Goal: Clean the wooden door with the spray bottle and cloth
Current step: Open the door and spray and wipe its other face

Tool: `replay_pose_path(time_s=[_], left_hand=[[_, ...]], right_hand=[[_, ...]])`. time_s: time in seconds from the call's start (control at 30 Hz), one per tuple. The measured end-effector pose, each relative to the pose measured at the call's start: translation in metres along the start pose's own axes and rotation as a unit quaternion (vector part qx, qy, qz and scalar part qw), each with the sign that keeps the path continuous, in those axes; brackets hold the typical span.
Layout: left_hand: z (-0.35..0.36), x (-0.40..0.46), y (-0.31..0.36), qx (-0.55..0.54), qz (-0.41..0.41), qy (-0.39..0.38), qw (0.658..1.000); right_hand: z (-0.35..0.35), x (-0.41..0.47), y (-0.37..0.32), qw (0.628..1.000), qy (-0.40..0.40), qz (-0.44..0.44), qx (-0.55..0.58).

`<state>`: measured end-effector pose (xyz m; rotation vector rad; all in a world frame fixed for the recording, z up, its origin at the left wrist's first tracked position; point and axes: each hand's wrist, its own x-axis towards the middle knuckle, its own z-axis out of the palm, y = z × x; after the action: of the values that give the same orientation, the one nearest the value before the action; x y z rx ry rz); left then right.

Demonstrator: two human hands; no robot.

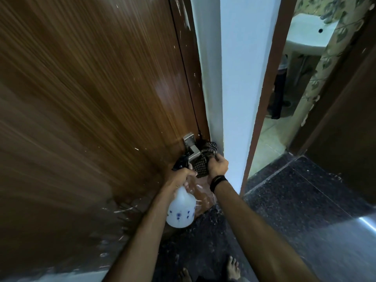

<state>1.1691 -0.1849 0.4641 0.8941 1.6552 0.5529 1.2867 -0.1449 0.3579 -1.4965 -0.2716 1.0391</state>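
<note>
The brown wooden door (91,88) fills the left of the head view, shut against its frame. My left hand (181,177) grips the neck of a white spray bottle (181,210) with blue flower marks and a black nozzle, held close to the door. My right hand (217,166), with a black band on the wrist, grips a dark checked cloth (204,159). The cloth is bunched against the metal door handle (191,147) by the door's right edge.
A white wall corner (234,88) stands right of the door. Beyond it an open doorway shows a bathroom with a white sink (307,35). The floor is dark speckled stone (305,200). My bare feet (232,269) are at the bottom edge.
</note>
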Motion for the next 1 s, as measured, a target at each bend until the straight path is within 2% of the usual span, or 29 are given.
replay_pose_path(time_s=[0.13,0.27,0.4,0.53,0.63,0.73,0.83,0.9,1.0], left_hand=[[0.007,-0.002,-0.01,-0.009,-0.008,-0.013,1.0],[0.012,-0.002,-0.023,0.002,-0.03,-0.036,0.999],[0.01,0.005,-0.036,0.03,-0.032,-0.022,0.999],[0.006,0.015,-0.043,0.042,-0.05,-0.061,0.996],[0.007,0.025,-0.055,0.033,-0.034,-0.085,0.995],[0.007,0.032,-0.062,0.043,-0.024,-0.06,0.997],[0.005,0.022,-0.054,0.031,-0.019,-0.072,0.997],[0.005,0.018,-0.052,0.029,-0.024,-0.062,0.997],[0.011,0.022,-0.06,-0.018,-0.038,-0.016,0.999]], right_hand=[[-0.028,-0.006,0.039,0.992,-0.045,0.046,0.111],[-0.044,-0.008,0.054,0.985,-0.058,0.077,0.145],[-0.039,-0.018,0.041,0.991,-0.093,0.011,0.097],[-0.027,-0.016,0.03,0.992,-0.096,-0.078,0.003],[-0.029,-0.011,0.021,0.986,-0.084,-0.14,-0.027],[-0.033,-0.015,0.003,0.979,-0.059,-0.196,-0.027],[-0.018,-0.017,-0.027,0.958,-0.108,-0.255,-0.076],[-0.002,-0.015,-0.034,0.963,-0.156,-0.203,-0.08],[0.001,-0.003,-0.024,0.98,-0.179,-0.081,0.015]])
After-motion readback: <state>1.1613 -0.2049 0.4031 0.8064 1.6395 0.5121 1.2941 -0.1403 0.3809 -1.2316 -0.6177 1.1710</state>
